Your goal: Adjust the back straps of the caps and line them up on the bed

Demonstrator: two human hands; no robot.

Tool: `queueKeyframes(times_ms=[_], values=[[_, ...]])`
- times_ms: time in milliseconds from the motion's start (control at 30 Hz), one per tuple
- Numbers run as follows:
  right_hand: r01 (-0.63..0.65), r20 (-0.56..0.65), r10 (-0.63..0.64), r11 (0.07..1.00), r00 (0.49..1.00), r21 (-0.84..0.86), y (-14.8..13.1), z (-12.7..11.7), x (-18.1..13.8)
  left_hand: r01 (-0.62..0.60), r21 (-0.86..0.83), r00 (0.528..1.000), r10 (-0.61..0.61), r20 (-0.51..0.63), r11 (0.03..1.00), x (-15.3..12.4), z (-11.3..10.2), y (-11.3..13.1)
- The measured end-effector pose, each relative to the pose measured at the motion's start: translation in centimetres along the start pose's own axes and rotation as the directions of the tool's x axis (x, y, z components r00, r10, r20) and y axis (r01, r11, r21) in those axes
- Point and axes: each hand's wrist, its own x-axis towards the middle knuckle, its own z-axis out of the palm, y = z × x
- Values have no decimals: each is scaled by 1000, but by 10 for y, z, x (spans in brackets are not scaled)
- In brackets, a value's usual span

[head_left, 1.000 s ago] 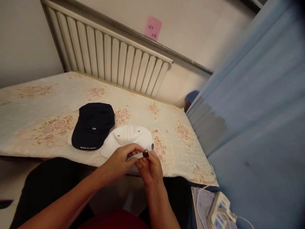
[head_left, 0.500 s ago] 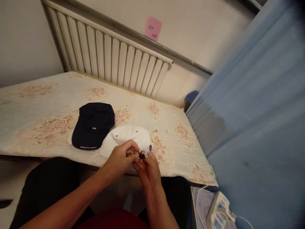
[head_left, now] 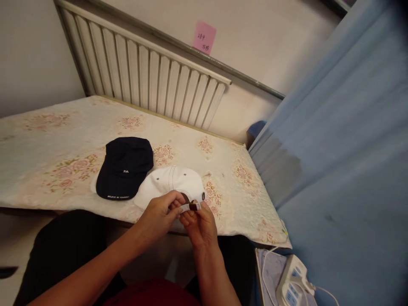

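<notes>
A white baseball cap (head_left: 170, 180) lies at the front edge of the bed, its back opening turned towards me. Its adjustment strap (head_left: 186, 207), white with a dark brown section, stretches between my two hands. My left hand (head_left: 167, 208) pinches the strap's left part between thumb and fingers. At the strap's right end my right hand (head_left: 200, 219) is closed, thumb on top, palm turned up. A small dark buckle (head_left: 203, 196) shows on the cap's right edge. To the left, a navy baseball cap (head_left: 126, 165) with white lettering on its brim touches the white one.
Both caps rest on a floral bed cover (head_left: 178, 140). A white radiator (head_left: 146, 76) stands behind the bed. On the right hangs a blue curtain (head_left: 334, 170), with a white power strip (head_left: 291, 280) and cables below it.
My left hand has shifted slightly left and down along the strap, so more of its white part shows between my hands. The white cap has moved slightly right.
</notes>
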Motion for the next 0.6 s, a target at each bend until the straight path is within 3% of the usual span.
queueKeyframes(times_ms=[233, 333, 500, 600], values=[[-54, -75, 49, 996, 996, -65, 7, -3, -4, 7, -83, 1000, -5, 23, 997, 3, 3, 3], [-47, -64, 43, 997, 997, -68, 8, -2, -3, -30, -28, 999, 31, 9, 999, 2, 2, 5], [-31, -50, 32, 999, 998, 20, 2, -1, -1, -145, 135, 955, 174, -241, 980, -12, -9, 7], [-33, -100, 39, 998, 994, 53, -4, -4, -1, -97, 112, 917, 132, -376, 989, -30, -20, 4]])
